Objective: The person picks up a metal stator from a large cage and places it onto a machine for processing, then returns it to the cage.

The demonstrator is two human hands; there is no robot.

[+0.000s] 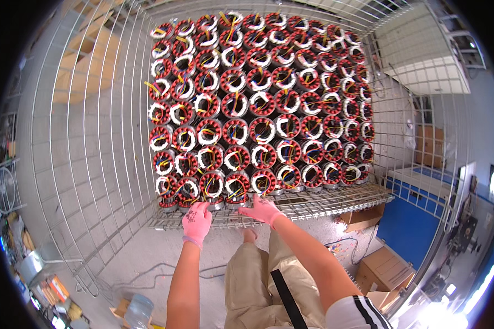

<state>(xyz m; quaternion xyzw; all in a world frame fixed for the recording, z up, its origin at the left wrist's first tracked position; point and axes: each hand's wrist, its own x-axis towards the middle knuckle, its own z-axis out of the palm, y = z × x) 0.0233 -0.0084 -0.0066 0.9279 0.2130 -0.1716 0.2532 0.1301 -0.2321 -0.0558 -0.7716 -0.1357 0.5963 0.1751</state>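
Observation:
Motor stators (262, 130) stand upright in close rows, each a metal ring with red coil ends, white sleeving and yellow and blue leads. A wire mesh cage (79, 159) surrounds them. My left hand (196, 222), in a pink glove, is at the near left edge of the cage. Its fingers curl against a front-row stator, and what they grip is hidden. Farther right, my right hand (260, 210), also in pink, lies over the mesh front edge (313, 211) with thumb and fingers spread. Its fingertips come close to the front-row stators (237, 186).
Right of the cage are a blue panel (403, 211) and cardboard boxes (387, 268). A white cabinet (422, 55) stands at the far right. Cables (153, 270) cross the floor. A clear water jug (139, 311) is at the lower left.

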